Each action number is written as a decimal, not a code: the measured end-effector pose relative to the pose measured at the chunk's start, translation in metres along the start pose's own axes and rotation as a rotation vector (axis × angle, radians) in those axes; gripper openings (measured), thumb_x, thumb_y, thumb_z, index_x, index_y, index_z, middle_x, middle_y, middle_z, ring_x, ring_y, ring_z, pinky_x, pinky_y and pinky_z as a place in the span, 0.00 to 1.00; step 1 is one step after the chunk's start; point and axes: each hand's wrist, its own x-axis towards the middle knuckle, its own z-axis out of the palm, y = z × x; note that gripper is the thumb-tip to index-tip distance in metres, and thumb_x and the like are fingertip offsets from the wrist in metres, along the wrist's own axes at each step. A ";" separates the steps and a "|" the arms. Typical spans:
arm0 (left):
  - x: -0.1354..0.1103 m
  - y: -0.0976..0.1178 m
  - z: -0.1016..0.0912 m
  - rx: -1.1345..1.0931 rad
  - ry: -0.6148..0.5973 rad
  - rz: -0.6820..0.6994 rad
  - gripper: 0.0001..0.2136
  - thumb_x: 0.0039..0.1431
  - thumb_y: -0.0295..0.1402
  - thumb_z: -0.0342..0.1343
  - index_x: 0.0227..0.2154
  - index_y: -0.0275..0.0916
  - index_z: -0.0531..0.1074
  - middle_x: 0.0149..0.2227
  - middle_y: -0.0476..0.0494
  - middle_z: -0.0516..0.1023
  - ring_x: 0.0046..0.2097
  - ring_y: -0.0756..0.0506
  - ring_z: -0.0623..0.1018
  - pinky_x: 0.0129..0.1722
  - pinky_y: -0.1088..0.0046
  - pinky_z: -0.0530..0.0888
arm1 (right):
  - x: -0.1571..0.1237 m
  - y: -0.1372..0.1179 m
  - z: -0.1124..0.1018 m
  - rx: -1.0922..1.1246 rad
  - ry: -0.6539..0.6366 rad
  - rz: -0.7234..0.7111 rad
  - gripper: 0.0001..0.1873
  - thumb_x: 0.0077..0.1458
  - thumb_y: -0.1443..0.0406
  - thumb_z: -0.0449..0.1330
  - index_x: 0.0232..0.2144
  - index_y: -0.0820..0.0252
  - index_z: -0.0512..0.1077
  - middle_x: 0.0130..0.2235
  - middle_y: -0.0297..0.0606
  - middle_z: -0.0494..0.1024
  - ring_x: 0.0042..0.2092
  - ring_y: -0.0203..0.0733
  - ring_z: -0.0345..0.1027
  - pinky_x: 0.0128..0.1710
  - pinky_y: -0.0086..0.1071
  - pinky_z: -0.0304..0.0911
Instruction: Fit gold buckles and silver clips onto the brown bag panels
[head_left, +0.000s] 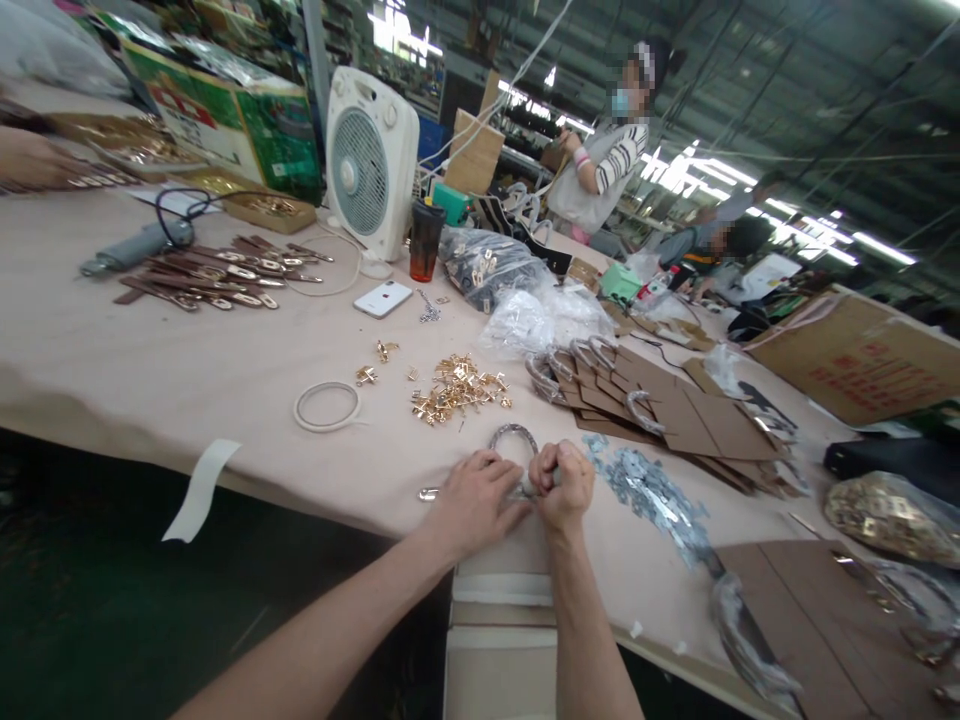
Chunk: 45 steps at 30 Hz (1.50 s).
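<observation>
My left hand [480, 500] lies flat with fingers stretched out, pressing on a pale bag panel [501, 590] that hangs over the table's front edge. Close against it, my right hand [562, 482] is closed in a fist. What the fist holds is mostly hidden; only a small greyish bit shows beside the fingers. A curved bag handle [514, 430] in clear wrap arches up behind both hands. Left of my left hand, a metal-tipped strap end [427, 493] sticks out. Gold-coloured metal fittings [459, 388] lie in a loose pile farther back on the table.
To the right are flat grey metal pieces [652, 495] and stacked brown bag panels [660, 400]. A tape roll [327, 406], phone [383, 298], dark cup [426, 240] and fan [369, 165] stand or lie leftward. A masked person [607, 165] stands beyond; another person's hand [45, 160] is far left.
</observation>
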 end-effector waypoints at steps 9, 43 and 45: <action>0.002 0.001 0.000 0.047 -0.017 -0.027 0.16 0.66 0.45 0.62 0.53 0.47 0.72 0.52 0.46 0.80 0.60 0.38 0.70 0.56 0.57 0.71 | -0.001 -0.012 0.006 -0.068 0.026 -0.061 0.21 0.64 0.56 0.59 0.20 0.57 0.64 0.16 0.25 0.59 0.16 0.29 0.49 0.16 0.25 0.45; -0.002 0.002 0.003 0.048 0.017 0.005 0.15 0.64 0.40 0.63 0.51 0.49 0.73 0.51 0.46 0.80 0.59 0.40 0.71 0.53 0.60 0.71 | -0.034 -0.006 0.007 0.005 0.064 -0.126 0.20 0.64 0.58 0.57 0.20 0.56 0.63 0.16 0.25 0.57 0.17 0.32 0.50 0.19 0.28 0.48; -0.002 0.003 0.003 0.041 0.015 -0.001 0.13 0.63 0.40 0.64 0.50 0.49 0.74 0.49 0.47 0.81 0.58 0.40 0.71 0.53 0.60 0.71 | -0.037 -0.003 0.010 -0.033 0.060 -0.128 0.21 0.64 0.58 0.56 0.20 0.56 0.63 0.17 0.26 0.58 0.18 0.33 0.51 0.20 0.29 0.49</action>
